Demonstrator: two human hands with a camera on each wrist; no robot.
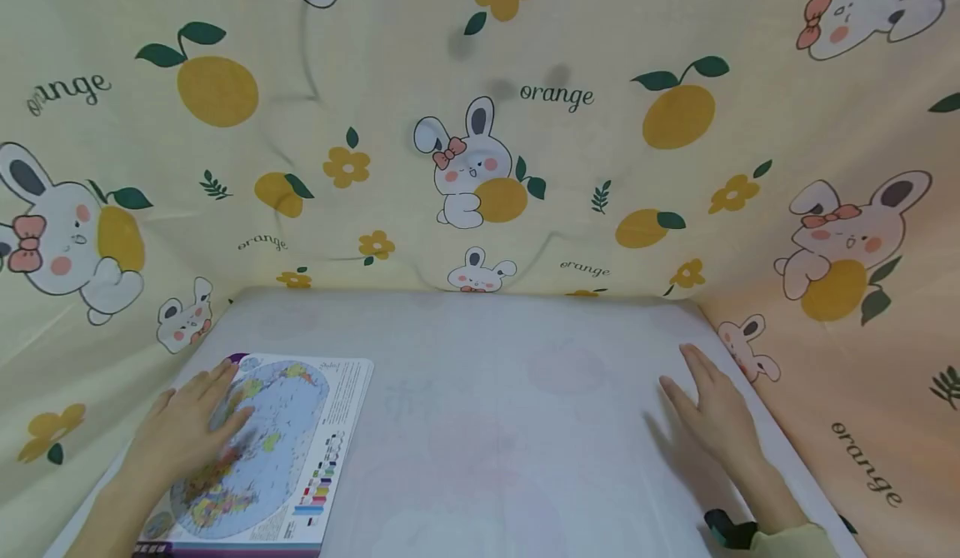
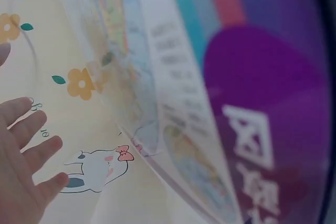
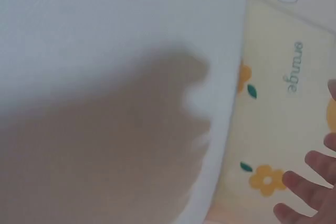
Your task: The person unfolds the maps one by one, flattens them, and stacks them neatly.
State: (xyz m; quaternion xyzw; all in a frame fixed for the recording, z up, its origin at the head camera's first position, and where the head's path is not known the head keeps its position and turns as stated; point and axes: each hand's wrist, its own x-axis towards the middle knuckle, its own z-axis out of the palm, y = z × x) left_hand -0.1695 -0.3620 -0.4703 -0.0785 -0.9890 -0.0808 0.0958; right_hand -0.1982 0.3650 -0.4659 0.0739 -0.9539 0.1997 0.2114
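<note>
A printed world map (image 1: 277,425) with a white border and purple edging lies at the left of the white table. My left hand (image 1: 187,425) is over its left side, fingers spread and fairly straight, the fingertips near its far left corner. In the left wrist view, the map (image 2: 173,77) looms large and blurred, showing a purple patch with white characters, beside the spread fingers of my left hand (image 2: 31,156). My right hand (image 1: 716,412) is by the table's right edge, fingers extended, holding nothing. Those fingers also show in the right wrist view, with a shadow on the tabletop.
The white table (image 1: 487,425) stretches between my hands. A pale yellow cloth (image 1: 405,58) printed with rabbits, oranges and flowers hangs behind it and along both sides. A dark band (image 1: 729,531) sits around my right wrist beside a light sleeve.
</note>
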